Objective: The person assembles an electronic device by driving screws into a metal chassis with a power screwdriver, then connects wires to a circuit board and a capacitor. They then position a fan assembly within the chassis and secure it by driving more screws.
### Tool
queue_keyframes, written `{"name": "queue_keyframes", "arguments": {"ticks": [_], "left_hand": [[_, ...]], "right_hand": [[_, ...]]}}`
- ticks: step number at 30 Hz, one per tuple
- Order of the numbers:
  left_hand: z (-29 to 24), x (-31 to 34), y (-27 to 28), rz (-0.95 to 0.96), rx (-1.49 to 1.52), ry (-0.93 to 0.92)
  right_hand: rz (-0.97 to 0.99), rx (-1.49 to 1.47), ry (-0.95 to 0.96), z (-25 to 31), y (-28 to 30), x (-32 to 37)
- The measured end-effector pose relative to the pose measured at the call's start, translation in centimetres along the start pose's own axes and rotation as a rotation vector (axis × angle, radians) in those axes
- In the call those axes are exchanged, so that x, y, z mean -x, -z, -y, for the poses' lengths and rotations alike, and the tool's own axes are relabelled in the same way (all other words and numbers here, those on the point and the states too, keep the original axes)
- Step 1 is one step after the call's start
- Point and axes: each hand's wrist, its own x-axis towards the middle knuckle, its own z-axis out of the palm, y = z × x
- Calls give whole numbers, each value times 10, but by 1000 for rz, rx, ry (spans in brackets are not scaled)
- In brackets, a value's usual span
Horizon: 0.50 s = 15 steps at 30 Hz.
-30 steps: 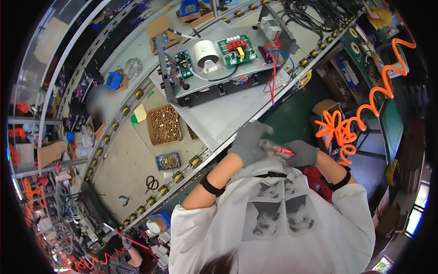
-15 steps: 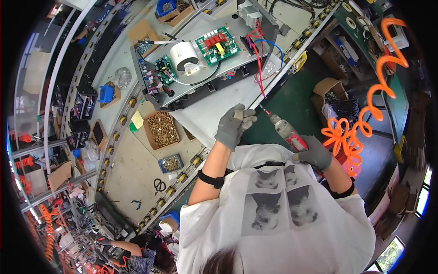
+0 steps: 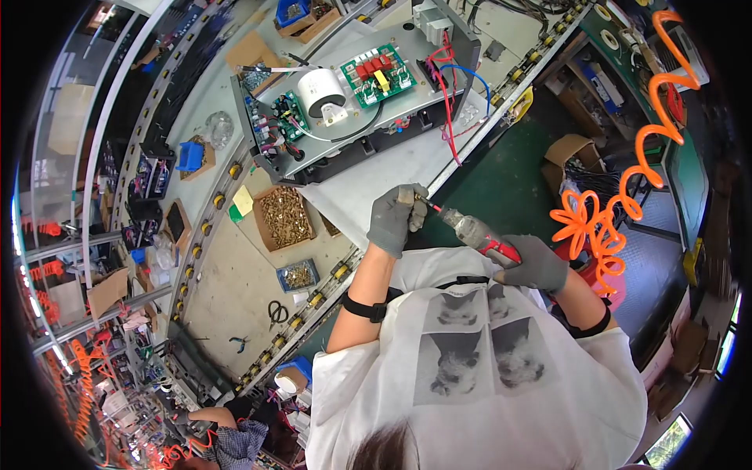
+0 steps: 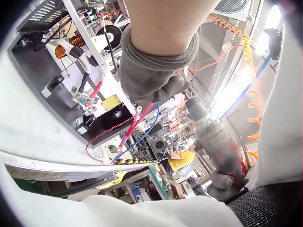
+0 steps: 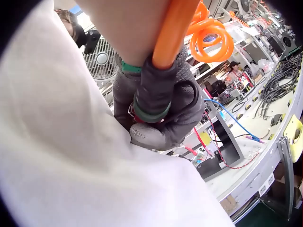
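My right hand [image 3: 536, 262], in a grey work glove, grips a grey-and-red air screwdriver [image 3: 476, 233] by its rear end. The tool's thin bit points up and left toward my left hand [image 3: 392, 221]. That gloved hand has its fingers curled, pinching a small brass-coloured piece right at the bit's tip; the fingers hide most of it. In the right wrist view an orange air hose [image 5: 173, 35] runs into the back of the tool. Beyond the hands, a metal chassis [image 3: 360, 133] carries a white cylinder [image 3: 319, 92] and a green circuit board [image 3: 380, 77].
A cardboard box of brass-coloured hardware [image 3: 283, 218] and a blue bin of small parts [image 3: 298, 276] lie on the bench left of my hands. Scissors [image 3: 278, 312] lie nearer. Red wires [image 3: 448, 129] hang over the bench edge. Orange hose coils [image 3: 587, 227] dangle at right.
Both hands have risen and parted from near the waist, the screwdriver swinging to point up and left. Over the last half second its bit has come to the left fingertips. The view has shifted.
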Motion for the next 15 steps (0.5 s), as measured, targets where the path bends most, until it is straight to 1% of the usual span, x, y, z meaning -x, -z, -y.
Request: {"name": "queue_keyframes", "arguments": {"ticks": [1, 2, 3, 5, 6, 7, 8, 9, 11, 12, 14, 15], "left_hand": [[-4, 1, -1, -7, -77, -3], [-8, 2, -2, -13, -154, -6], [-12, 3, -3, -11, -157, -6], [-19, 5, -5, -28, -309, 19], [-22, 5, -6, -21, -312, 18], [-25, 5, -6, 29, -377, -15], [-27, 5, -6, 80, -441, -48], [-28, 4, -6, 86, -443, -51], [-26, 2, -3, 170, -530, -48], [-25, 0, -3, 175, -535, -50], [-23, -3, 1, 262, -460, 6], [-20, -5, 1, 266, -469, 5]], "right_hand": [[0, -1, 1, -1, -1, 0], [-30, 70, 32, -2, -2, -1], [-61, 139, 63, -3, -3, 0], [-51, 149, 52, -2, -2, 1], [-39, 163, 41, -2, -2, 2], [-44, 161, 40, -1, -2, 3], [-8, 98, -4, 0, -1, 5], [28, 37, -46, 0, -1, 7], [8, 28, -26, -7, -5, 8], [-5, 19, -6, -11, -9, 8], [-6, -39, -11, -16, -13, 8], [0, -95, -20, -20, -16, 7]]}}
